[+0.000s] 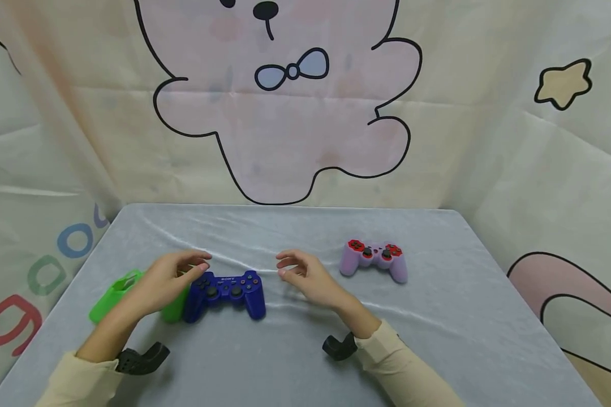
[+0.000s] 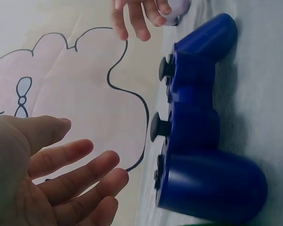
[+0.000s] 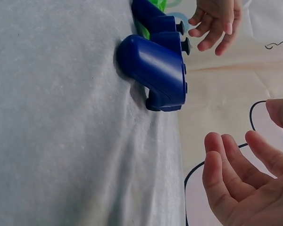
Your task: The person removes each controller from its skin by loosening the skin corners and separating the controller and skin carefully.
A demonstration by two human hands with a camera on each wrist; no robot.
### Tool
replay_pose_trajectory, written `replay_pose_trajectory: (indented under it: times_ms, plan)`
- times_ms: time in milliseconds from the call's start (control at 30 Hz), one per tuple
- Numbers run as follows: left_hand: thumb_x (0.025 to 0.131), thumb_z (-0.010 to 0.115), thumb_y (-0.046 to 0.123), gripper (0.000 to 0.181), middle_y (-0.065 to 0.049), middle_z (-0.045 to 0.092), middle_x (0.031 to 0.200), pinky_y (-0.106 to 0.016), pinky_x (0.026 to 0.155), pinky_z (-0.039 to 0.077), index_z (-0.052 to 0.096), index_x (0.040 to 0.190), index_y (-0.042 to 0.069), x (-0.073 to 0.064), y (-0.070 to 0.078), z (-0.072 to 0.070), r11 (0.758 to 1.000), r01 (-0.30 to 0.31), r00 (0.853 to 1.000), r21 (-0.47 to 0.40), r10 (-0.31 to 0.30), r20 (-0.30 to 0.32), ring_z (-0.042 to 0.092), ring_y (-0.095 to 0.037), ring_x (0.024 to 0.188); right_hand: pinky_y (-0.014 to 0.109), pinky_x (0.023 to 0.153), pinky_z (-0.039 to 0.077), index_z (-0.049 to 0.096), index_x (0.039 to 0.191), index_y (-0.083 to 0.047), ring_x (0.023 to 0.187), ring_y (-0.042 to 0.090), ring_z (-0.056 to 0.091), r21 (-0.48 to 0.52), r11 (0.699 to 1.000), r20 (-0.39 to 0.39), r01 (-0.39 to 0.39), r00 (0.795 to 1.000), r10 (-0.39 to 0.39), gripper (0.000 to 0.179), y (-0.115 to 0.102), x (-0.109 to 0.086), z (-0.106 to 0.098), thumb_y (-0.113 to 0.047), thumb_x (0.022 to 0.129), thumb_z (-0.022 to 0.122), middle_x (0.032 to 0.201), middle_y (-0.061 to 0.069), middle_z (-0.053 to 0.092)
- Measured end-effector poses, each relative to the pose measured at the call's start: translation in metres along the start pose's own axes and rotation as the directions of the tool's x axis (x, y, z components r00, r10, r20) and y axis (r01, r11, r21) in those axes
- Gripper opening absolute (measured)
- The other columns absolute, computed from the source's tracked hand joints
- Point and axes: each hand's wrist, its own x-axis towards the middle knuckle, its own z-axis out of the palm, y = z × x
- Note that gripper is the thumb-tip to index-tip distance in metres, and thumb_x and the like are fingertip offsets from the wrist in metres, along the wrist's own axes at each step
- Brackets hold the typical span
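A blue game controller point(image 1: 225, 291) lies face up on a table point(image 1: 285, 367) covered with pale grey cloth, a little left of centre, its two black thumbsticks pointing up and its grips turned toward the person. The word SONY is printed near its far edge. The person's two hands are raised on either side of it, both apart from it. The left hand point(image 1: 168, 280) is at its upper left; the fingers are gently bent and slightly spread, with the thumb held away from them. The right hand point(image 1: 305, 277) is off its right side, fingers loosely curved with small gaps between some of them, thumb apart. Behind the left hand and wrist, just left of the blue controller, is a bright green object point(image 1: 113, 298), partly hidden; whether it touches the controller I cannot tell. Farther back, to the right of the right hand, lies a lilac controller point(image 1: 374, 259) with red areas around its buttons. The person wears cream sleeves point(image 1: 402, 364), and a black device point(image 1: 142, 360) is at each wrist. Beyond the table hangs a pale backdrop point(image 1: 453, 113) showing a pink cartoon figure with a blue bow tie point(image 1: 292, 70), and a yellow star point(image 1: 563, 85) at right.
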Motion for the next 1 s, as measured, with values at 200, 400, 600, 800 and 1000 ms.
replay_pose_trajectory:
  times_ms: [200, 400, 600, 800, 1000]
  plan:
    - [0.104, 0.057, 0.029, 0.035, -0.013, 0.073, 0.119, -0.037, 0.078, 0.056, 0.065, 0.131, 0.009, 0.006, 0.007, 0.005, 1.0, -0.006, 1.0, -0.028, 0.006, -0.008, 0.071, -0.026, 0.1, 0.025, 0.088, 0.054, 0.055, 0.137, -0.001, 0.111, 0.046, 0.065, -0.024, 1.0, -0.027, 0.001, 1.0, -0.002, 0.038, -0.005, -0.004, -0.006, -0.013, 0.101, 0.058, 0.134, 0.03, 0.06]
    - [0.105, 0.056, 0.03, 0.034, -0.013, 0.074, 0.119, -0.042, 0.082, 0.056, 0.066, 0.13, 0.009, 0.015, 0.018, 0.011, 0.997, -0.026, 1.0, -0.067, 0.025, -0.017, 0.071, -0.027, 0.104, 0.033, 0.093, 0.054, 0.053, 0.139, -0.003, 0.114, 0.048, 0.063, -0.005, 1.0, -0.05, -0.015, 0.999, 0.015, 0.039, -0.01, -0.008, -0.015, -0.012, 0.102, 0.057, 0.135, 0.028, 0.059]
    - [0.105, 0.056, 0.028, 0.033, -0.014, 0.072, 0.124, -0.049, 0.091, 0.056, 0.065, 0.131, 0.009, 0.028, 0.031, 0.02, 0.988, -0.072, 0.997, -0.134, 0.07, -0.019, 0.069, -0.03, 0.11, 0.057, 0.099, 0.05, 0.052, 0.14, -0.005, 0.114, 0.048, 0.062, 0.025, 1.0, -0.091, 0.004, 0.996, -0.002, 0.038, -0.013, -0.01, -0.027, -0.012, 0.103, 0.057, 0.133, 0.022, 0.061]
    - [0.105, 0.056, 0.023, 0.03, -0.011, 0.072, 0.123, -0.045, 0.09, 0.057, 0.065, 0.13, 0.01, 0.043, 0.047, 0.032, 0.974, -0.09, 0.996, -0.208, 0.092, 0.001, 0.069, -0.029, 0.111, 0.045, 0.096, 0.054, 0.054, 0.139, -0.007, 0.106, 0.026, 0.067, -0.015, 0.999, -0.151, 0.033, 0.988, -0.035, 0.037, -0.014, -0.015, -0.042, -0.013, 0.102, 0.057, 0.13, 0.02, 0.063]
    - [0.104, 0.057, 0.025, 0.029, -0.01, 0.072, 0.123, -0.045, 0.09, 0.056, 0.066, 0.129, 0.011, 0.056, 0.062, 0.045, 0.966, -0.092, 0.995, -0.242, 0.098, 0.014, 0.07, -0.029, 0.11, 0.026, 0.091, 0.054, 0.054, 0.139, -0.006, 0.102, 0.017, 0.067, -0.039, 0.998, -0.204, 0.04, 0.978, -0.047, 0.036, -0.015, -0.02, -0.058, -0.009, 0.103, 0.054, 0.129, 0.02, 0.064]
